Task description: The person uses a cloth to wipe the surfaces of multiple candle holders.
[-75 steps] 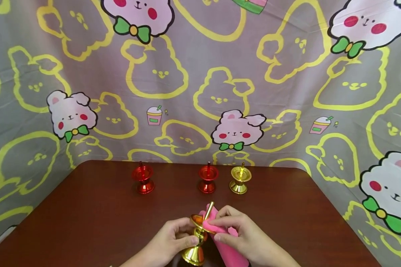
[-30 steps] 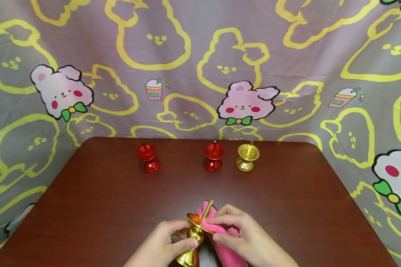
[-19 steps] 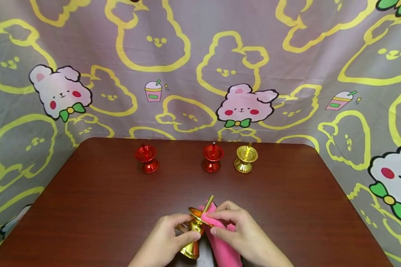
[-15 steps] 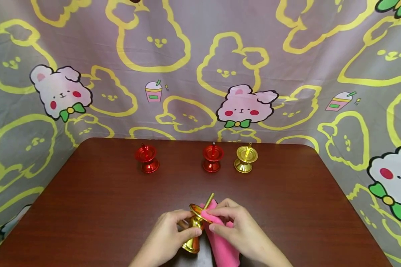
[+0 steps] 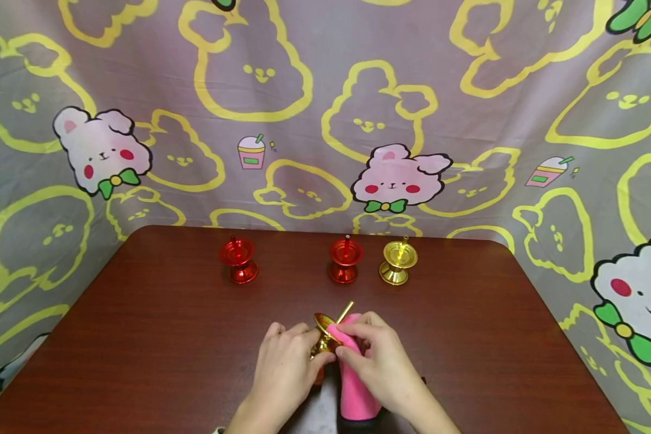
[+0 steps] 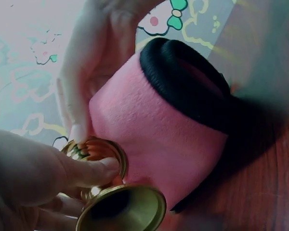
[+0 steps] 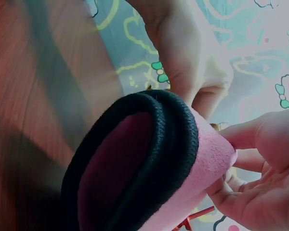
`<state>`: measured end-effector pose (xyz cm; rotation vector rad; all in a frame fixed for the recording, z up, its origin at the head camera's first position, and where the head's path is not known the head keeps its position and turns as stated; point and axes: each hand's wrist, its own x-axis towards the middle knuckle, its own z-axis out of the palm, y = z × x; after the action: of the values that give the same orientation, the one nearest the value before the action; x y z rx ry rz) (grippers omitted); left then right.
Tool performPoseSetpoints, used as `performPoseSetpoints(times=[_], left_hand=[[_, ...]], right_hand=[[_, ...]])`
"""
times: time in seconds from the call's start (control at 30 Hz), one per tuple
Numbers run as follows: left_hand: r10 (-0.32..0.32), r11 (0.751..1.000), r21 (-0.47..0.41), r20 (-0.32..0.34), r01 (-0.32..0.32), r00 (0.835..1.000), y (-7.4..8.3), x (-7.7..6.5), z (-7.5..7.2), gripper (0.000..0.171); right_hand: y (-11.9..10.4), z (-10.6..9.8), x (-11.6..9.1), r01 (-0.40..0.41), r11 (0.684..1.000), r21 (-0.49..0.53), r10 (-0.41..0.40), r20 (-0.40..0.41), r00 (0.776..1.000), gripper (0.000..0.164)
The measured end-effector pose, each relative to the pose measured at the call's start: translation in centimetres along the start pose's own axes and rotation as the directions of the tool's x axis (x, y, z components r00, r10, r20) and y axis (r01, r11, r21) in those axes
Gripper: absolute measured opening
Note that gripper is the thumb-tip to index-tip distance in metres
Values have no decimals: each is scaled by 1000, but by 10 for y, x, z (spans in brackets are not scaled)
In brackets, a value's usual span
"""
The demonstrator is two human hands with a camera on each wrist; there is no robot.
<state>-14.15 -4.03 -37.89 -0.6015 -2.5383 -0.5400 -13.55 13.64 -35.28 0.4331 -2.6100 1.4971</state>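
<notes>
Above the brown wooden table (image 5: 168,337)'s near side, left hand (image 5: 287,358) grips a tilted, shiny gold metal candlestick (image 5: 325,345); right hand (image 5: 382,355) pinches black-edged pink plush cloth (image 5: 355,392) to its dish, seemingly wiping; turning it probably follows.

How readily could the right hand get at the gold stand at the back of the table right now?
Probably not straight away: the right hand pinches the pink cloth against the held gold stand. Once freed, the way to the rear gold stand looks open, with nothing visible between.
</notes>
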Motion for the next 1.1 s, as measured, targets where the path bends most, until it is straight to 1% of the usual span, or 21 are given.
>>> performPoseSetpoints(times=[0.07,0.17,0.3,0.37,0.43,0.47,0.5,0.53,0.57,0.6,0.63,0.67,0.73,0.77,0.83,0.87,0.9,0.93,0.97,1.03,1.1], left_hand=[[16,999,38,-18,-15,1000,1,1,1,28],[25,998,53,-33,-23,999,2,3,3,30],[21,1000,20,-50,-20,999,3,5,3,34],[0,1000,-30,-52,-2,999,2,7,3,37],[-38,991,-126,-33,34,999,1,10,1,36],[-64,977,-204,-10,60,998,-1,11,1,34],[-88,953,-289,23,91,996,-2,13,0,31],[-110,914,-385,67,128,992,-4,14,-1,28],[-127,859,-483,120,170,985,-7,15,-1,26],[-134,787,-578,180,215,974,-10,17,-1,24],[-132,702,-660,246,266,960,-13,17,-1,23],[-110,607,-732,309,311,945,-17,18,0,24],[-34,432,-812,420,392,907,-23,17,2,30],[24,349,-835,461,425,887,-26,16,3,33],[139,206,-852,512,481,848,-30,15,7,36],[181,147,-853,521,501,834,-31,13,8,37],[210,104,-854,520,510,828,-32,12,10,37],[233,69,-855,515,514,825,-32,11,11,37],[246,44,-856,508,514,825,-32,11,13,38],[243,20,-861,497,508,833,-33,10,15,38],[238,31,-868,488,496,839,-33,10,16,38]], right_hand=[[-1,2,1,19,999,-27,-20,-35,999,26],[1,5,2,52,993,-108,-61,-77,995,28],[8,3,7,67,976,-207,-91,-109,990,31],[11,-1,10,69,976,-207,-93,-113,989,32],[15,-5,13,72,983,-170,-93,-120,988,34],[16,-8,15,80,986,-144,-98,-124,987,35],[18,-11,16,92,989,-120,-107,-128,986,35],[19,-13,17,105,990,-98,-118,-133,984,36],[21,-15,18,122,990,-72,-131,-140,981,37],[22,-17,20,140,989,-39,-144,-143,979,36],[24,-17,21,160,987,-3,-158,-142,977,36],[25,-18,21,179,983,31,-173,-141,975,35],[27,-17,22,200,975,99,-187,-127,974,34],[27,-17,23,206,970,129,-192,-115,975,34],[29,-16,22,208,964,165,-195,-92,977,35],[29,-15,22,208,962,177,-196,-81,977,35],[29,-14,21,204,961,184,-195,-68,978,35],[30,-14,20,208,961,183,-200,-61,978,35],[31,-14,20,208,962,179,-201,-55,978,34],[32,-14,18,209,963,173,-203,-53,978,33],[33,-14,18,206,965,164,-200,-51,978,34]])
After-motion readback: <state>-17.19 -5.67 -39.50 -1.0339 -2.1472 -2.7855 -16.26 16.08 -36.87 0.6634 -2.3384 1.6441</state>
